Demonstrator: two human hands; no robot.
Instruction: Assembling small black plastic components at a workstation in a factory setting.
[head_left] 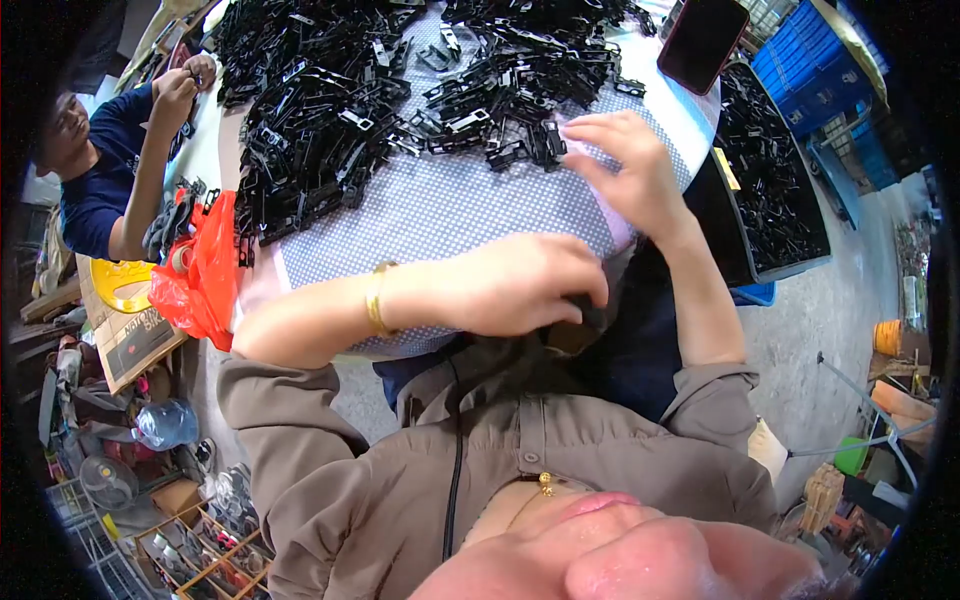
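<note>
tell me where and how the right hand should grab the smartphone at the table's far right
Best come from the near side: the right hand could pinch the smartphone across its long edges, close to the near end. It lies screen up, that end toward the person, with black parts off its left side.

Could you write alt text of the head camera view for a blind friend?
A person's bare right hand, fingers spread, reaches toward a heap of small black slotted pieces on a pale dotted cloth, while the bare left hand curls near the cloth's closest edge. A co-worker in dark blue is at the left; a rectangular dark-screened phone lies at upper right.
</note>
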